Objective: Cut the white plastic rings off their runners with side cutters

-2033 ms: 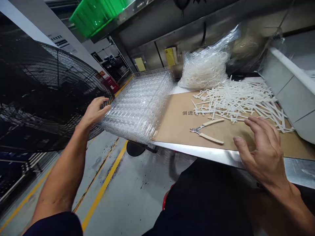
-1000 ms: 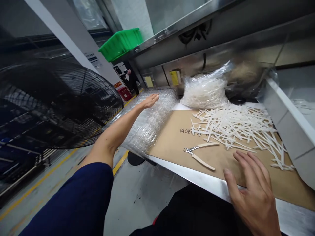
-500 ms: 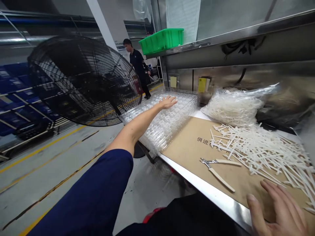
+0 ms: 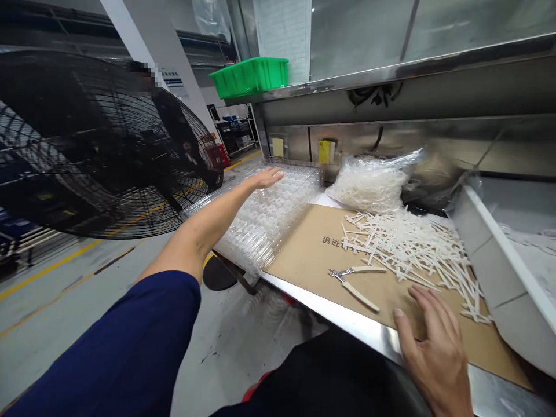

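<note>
My left hand [image 4: 266, 178] reaches out flat over a stack of clear plastic trays [image 4: 260, 226] at the table's far left end, fingers extended; whether the palm touches them I cannot tell. My right hand [image 4: 434, 339] rests with fingers spread on the brown cardboard [image 4: 299, 249] near the front edge, holding nothing. Just left of it lies a pair of side cutters [image 4: 347, 277] with pale handles, jaws spread apart. Beyond my right hand is a loose pile of white plastic strips like cable ties [image 4: 412, 243].
A clear bag of white plastic pieces [image 4: 369, 182] sits behind the pile. A white bin [image 4: 499, 260] stands at the right. On the metal shelf [image 4: 391, 72] rests a green basket [image 4: 252, 76]. A large black fan [image 4: 108, 145] fills the left, with a person [image 4: 167, 119] behind it.
My view has swung to the right, bringing the white bin into sight. The person behind has moved left, behind the fan. Both hands keep much the same places over the trays and cardboard.
</note>
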Demonstrator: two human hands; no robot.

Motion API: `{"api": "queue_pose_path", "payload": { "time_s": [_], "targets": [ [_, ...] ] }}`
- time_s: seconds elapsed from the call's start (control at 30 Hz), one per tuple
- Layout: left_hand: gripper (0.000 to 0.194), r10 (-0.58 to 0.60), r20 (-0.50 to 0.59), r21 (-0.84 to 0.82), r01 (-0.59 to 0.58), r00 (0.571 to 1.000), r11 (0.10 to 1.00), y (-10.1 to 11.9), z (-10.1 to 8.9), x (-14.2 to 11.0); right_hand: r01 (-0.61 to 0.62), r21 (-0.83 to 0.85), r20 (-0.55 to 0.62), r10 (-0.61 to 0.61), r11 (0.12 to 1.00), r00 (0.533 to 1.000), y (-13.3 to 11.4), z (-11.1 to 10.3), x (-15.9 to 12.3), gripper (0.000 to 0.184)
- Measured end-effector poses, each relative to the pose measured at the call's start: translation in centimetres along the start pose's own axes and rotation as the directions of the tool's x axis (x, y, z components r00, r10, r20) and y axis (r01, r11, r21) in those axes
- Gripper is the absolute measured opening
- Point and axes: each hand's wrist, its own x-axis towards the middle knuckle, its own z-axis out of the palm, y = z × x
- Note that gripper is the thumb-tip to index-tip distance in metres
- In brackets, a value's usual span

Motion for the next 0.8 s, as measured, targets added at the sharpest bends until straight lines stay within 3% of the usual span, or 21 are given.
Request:
{"api": "queue_pose_path", "payload": {
  "time_s": [0.13,0.4,0.8],
  "targets": [
    [0.054,-0.025,0.053,0.025,0.024,0.998,0.999,-1.3,-0.4,-1.2,-0.012,0.004,0.005,0.012,1.000,1.000,-0.3,-0.2,0.0,0.046],
    [0.080,-0.109,0.181,0.067,0.098,0.977,0.993,-2.1,0.7,-2.7,-0.025,0.033,0.023,0.024,0.999,0.999,-0.1,-0.5,-0.1,0.048],
    [0.085,-0.090,0.174,0.101,0.073,0.981,0.992,-1.1,0.3,-3.3,-0.054,0.021,0.016,0.053,0.998,0.998,-1.0,-0.6,0.0,0.044]
  ]
}}
